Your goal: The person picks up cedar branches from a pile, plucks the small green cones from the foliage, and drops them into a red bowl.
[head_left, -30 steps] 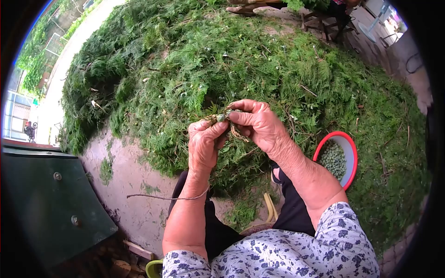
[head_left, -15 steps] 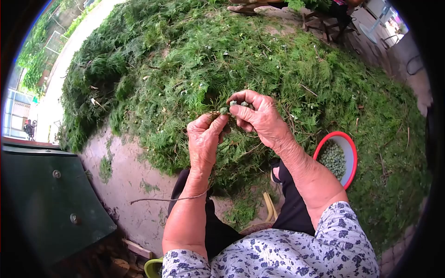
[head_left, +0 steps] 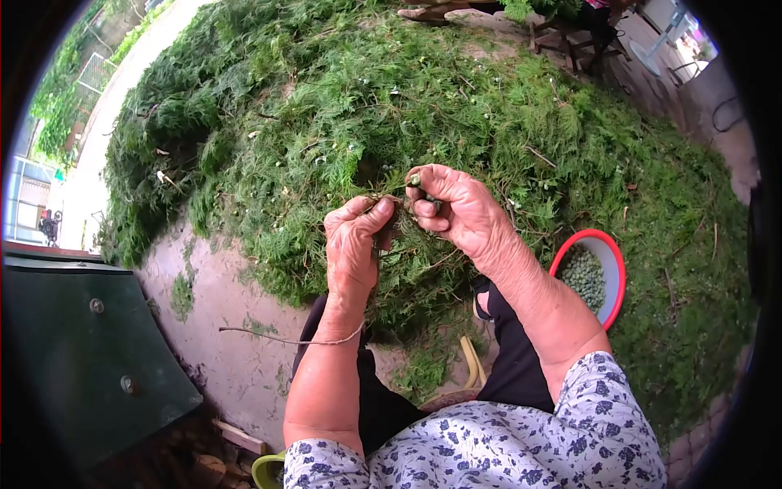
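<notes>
My left hand [head_left: 352, 243] is closed, its thumb and fingers pinching an evergreen twig. From below that hand, a thin bare stem [head_left: 281, 337] curves out to the left across my forearm. My right hand [head_left: 463, 210] is curled just to the right of it, a small gap between the fingertips. A small round green cone [head_left: 415, 180] shows between its thumb and forefinger, and something darker green sits deeper in the curled fingers. Both hands are above a wide heap of cut evergreen branches [head_left: 326, 122].
A red-rimmed bowl [head_left: 622, 281] with many small green cones [head_left: 583, 277] stands at my right. A dark green panel [head_left: 81, 326] is at the left, and a yellow-green container [head_left: 265, 471] at the bottom edge. Part of another person [head_left: 599, 24] shows at the far side.
My right hand has drawn slightly apart from the left, with a cone in its fingertips. Cones seen between the two hands earlier no longer show there. The left hand keeps its pinch.
</notes>
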Tool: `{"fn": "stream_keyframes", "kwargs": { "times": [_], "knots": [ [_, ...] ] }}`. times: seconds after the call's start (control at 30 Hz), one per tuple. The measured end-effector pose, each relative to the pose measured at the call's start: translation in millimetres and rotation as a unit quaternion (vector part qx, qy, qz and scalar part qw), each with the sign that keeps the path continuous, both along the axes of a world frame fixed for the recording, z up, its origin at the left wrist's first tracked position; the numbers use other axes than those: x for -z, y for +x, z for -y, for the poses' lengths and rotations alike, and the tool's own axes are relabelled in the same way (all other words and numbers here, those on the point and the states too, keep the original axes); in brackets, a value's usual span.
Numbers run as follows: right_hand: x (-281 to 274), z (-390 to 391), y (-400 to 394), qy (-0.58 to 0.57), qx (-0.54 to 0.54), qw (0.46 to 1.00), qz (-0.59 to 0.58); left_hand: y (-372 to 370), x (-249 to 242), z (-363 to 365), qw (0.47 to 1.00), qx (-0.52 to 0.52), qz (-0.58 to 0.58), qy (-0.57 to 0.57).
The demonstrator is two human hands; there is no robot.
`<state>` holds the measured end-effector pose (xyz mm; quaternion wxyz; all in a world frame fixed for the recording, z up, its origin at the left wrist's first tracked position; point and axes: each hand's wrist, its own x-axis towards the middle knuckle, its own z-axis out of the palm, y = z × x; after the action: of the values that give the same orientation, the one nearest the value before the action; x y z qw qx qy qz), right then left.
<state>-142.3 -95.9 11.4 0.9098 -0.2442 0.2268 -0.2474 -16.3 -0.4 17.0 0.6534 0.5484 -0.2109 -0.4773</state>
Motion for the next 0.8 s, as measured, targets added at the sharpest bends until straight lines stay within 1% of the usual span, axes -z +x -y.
{"fn": "stream_keyframes", "kwargs": {
  "times": [0.07,0.13,0.2,0.23,0.27,0.33,0.4,0.47,0.53,0.63,0.73,0.8],
  "knots": [
    [-0.8,3.7,-2.5,0.019,-0.003,1.0,0.019,1.5,4.8,2.3,0.996,-0.052,-0.073,-0.012],
    [-3.5,2.7,-1.9,0.003,0.01,1.0,0.006,3.3,10.5,3.2,0.996,-0.045,-0.077,-0.028],
    [-4.3,2.9,-1.6,-0.008,0.029,0.999,0.012,3.3,7.8,3.8,0.998,-0.049,-0.036,0.009],
    [-2.4,4.1,-2.5,-0.009,0.026,0.999,0.02,5.5,2.8,3.0,0.999,-0.012,-0.029,0.021],
    [-2.8,3.9,-4.0,-0.009,0.025,0.999,0.02,5.9,3.1,2.3,0.999,-0.012,-0.029,0.021],
    [-3.5,3.4,-6.2,-0.025,-0.004,0.999,0.046,5.7,1.7,1.9,0.997,0.052,-0.046,-0.021],
    [-1.1,2.5,-5.6,-0.028,-0.016,0.998,0.045,-0.6,-3.2,2.5,0.997,0.063,-0.051,-0.008],
    [-1.1,1.2,-6.1,-0.031,-0.026,0.998,0.042,-6.5,-2.9,3.7,0.997,0.039,0.056,0.033],
    [-3.8,0.4,-7.2,-0.023,-0.023,0.998,0.046,-7.1,2.4,3.2,0.997,0.043,0.068,0.021],
    [-0.1,7.0,-11.1,-0.011,0.001,0.998,0.056,-8.0,-1.8,2.9,0.995,0.046,0.078,0.04],
    [2.6,19.1,-20.8,-0.016,0.029,0.998,0.058,-2.8,2.4,-0.1,0.998,0.032,0.042,0.026],
    [5.2,29.1,-34.0,-0.014,0.059,0.997,0.058,0.2,12.3,1.0,0.997,0.004,-0.077,0.004]
  ]
}}
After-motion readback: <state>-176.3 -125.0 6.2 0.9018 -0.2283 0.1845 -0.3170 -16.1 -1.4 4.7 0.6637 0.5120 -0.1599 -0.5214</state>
